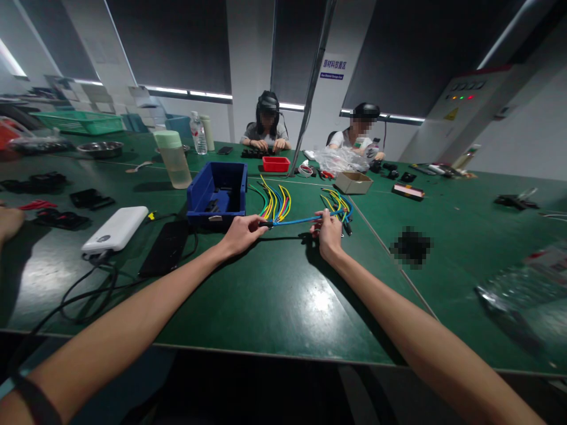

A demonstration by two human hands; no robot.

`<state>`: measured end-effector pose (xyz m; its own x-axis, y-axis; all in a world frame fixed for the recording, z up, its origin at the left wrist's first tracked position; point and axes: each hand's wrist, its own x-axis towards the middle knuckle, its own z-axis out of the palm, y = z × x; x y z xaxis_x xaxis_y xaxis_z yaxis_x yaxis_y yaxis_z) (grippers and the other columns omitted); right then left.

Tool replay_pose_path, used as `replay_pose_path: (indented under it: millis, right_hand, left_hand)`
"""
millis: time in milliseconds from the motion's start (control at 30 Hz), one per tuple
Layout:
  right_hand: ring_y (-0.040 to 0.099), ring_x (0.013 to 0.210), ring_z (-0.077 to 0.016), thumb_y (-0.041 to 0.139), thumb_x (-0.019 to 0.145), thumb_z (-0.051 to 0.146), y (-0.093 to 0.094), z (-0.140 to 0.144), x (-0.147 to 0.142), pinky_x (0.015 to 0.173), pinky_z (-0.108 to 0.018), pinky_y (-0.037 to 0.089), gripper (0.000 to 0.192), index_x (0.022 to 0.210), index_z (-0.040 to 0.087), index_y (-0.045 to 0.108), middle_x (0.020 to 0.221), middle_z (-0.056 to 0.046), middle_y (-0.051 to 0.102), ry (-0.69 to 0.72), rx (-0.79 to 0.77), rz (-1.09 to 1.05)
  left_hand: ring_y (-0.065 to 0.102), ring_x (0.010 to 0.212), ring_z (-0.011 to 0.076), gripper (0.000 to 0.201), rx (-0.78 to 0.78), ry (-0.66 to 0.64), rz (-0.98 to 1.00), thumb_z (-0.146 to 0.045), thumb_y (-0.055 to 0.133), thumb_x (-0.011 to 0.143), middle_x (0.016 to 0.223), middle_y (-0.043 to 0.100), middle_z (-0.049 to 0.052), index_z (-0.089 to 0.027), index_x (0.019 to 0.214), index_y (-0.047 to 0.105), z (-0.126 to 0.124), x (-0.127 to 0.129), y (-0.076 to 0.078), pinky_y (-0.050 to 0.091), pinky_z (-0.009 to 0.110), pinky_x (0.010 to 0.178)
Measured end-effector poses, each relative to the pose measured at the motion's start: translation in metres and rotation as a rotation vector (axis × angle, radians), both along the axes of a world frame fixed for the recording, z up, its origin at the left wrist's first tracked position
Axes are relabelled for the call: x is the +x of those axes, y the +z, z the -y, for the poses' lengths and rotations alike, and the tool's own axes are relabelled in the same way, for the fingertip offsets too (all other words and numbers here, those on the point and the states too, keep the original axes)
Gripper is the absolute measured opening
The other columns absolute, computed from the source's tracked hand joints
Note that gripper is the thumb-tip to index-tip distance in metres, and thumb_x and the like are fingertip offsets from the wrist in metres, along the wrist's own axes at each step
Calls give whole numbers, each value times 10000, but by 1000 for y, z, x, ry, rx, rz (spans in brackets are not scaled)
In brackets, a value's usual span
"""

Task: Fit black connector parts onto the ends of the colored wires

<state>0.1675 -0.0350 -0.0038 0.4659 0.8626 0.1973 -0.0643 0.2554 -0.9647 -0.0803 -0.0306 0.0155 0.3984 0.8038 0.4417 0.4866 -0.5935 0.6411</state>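
Note:
Stretched between my two hands is a blue cable. My left hand pinches its black end. My right hand has fingers closed around the other end, whose tip I cannot make out. Just beyond the left fingers lies a bundle of yellow, green, blue and red wires. A second bundle of coloured wires with black ends lies right behind my right hand. A dark blue bin with some black parts inside stands behind my left hand.
Left of the bin are a black phone, a white power bank with cables, and a tall bottle. A red tray and a small carton stand farther back. Two people sit across the green table; someone's hand shows at far left.

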Motion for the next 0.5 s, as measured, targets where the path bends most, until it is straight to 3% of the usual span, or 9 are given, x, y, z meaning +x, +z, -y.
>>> replay_pose_path:
  millis: [100,300,500]
  right_hand:
    - [507,378,-86,571,763,561,-1,-4,2,321,-180,379,383,853,196,499,604,18,617,-50,10,-47]
    - [555,388,-107,347,849,635,2,-5,4,330,-188,410,440,990,223,410,656,-17,669,-59,-2,-202]
    - [573,397,-114,329,863,612,-1,-7,7,350,-194,436,389,1031,262,359,685,-2,675,-106,49,-190]
  left_hand:
    - [472,551,113,292,5,10,-4,-366,566,811,611,575,-2,-133,938,689,0,0,1,354,223,525]
    - [471,547,112,284,21,3,-20,-363,561,812,603,575,-2,-134,914,694,-1,0,0,351,224,524]
    - [470,541,109,275,20,6,-17,-358,564,812,602,574,-8,-137,908,696,-1,0,-1,351,224,524]
